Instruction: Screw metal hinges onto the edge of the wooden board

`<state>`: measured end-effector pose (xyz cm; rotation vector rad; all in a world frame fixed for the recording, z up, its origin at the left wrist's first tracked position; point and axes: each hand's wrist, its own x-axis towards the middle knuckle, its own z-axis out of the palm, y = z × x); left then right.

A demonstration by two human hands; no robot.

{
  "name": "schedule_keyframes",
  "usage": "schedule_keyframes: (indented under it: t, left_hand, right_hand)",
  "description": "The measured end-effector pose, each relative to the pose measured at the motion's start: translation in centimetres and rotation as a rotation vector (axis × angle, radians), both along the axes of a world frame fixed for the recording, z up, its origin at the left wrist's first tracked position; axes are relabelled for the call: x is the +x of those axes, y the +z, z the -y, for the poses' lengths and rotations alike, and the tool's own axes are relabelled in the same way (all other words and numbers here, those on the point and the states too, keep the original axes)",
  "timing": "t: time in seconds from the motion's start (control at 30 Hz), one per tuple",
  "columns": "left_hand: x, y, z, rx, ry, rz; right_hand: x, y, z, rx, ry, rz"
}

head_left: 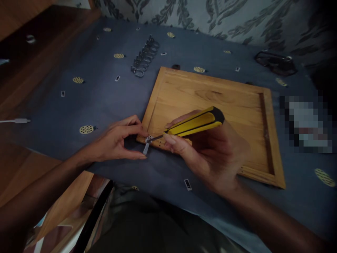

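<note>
My right hand [210, 158] is wrapped round a screwdriver [196, 123] with a yellow and black handle. Its thin shaft points left, the tip meeting a small metal hinge [146, 147] at the near left corner of a framed wooden panel [210, 102]. The panel lies flat, its raised frame facing up, partly covered by my right hand. My left hand [118, 138] holds the hinge between index finger and thumb: the finger touches its upper end at the panel's corner, the thumb its lower end. Whether the tip sits in a screw is too small to tell.
A blue cloth with pineapple prints [105, 98] covers the surface. Behind the panel lie a row of several dark metal rings [146, 56] and dark glasses [276, 63]. A white cable plug [21, 121] is at the left, a blurred-out item [306, 123] at the right.
</note>
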<state>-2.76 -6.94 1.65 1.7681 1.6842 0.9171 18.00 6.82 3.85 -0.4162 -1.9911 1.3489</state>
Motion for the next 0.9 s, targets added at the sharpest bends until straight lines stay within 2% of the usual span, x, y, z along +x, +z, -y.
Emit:
schedule_keyframes:
  t: [0.13, 0.23, 0.4, 0.47, 0.6, 0.77, 0.9]
  left_hand:
    - [0.0, 0.0, 0.0, 0.009, -0.003, 0.017]
    - [0.1, 0.0, -0.1, 0.022, 0.001, 0.017]
    - [0.1, 0.0, -0.1, 0.014, 0.003, -0.002]
    - [0.1, -0.1, 0.0, 0.018, 0.000, -0.010]
    - [0.0, -0.3, 0.0, 0.024, 0.006, -0.013]
    - [0.1, -0.2, -0.1, 0.009, 0.007, -0.007]
    - [0.2, 0.0, -0.2, 0.019, 0.006, -0.015]
  right_hand:
    - [-0.8, 0.5, -0.3, 0.007, 0.006, -0.023]
    - [-1.3, 0.9, -0.3, -0.011, 0.064, -0.038]
    - [-1.5, 2.1, -0.4, -0.246, 0.113, 0.029]
    - [-1.5, 2.6, -0.7, -0.292, 0.145, 0.050]
    - [-1.4, 3.0, -1.0, -0.301, 0.184, 0.054]
    - [-1.4, 2.2, -0.6, -0.307, 0.252, 0.031]
    - [-1.4, 2.3, -0.1, -0.286, 0.183, -0.008]
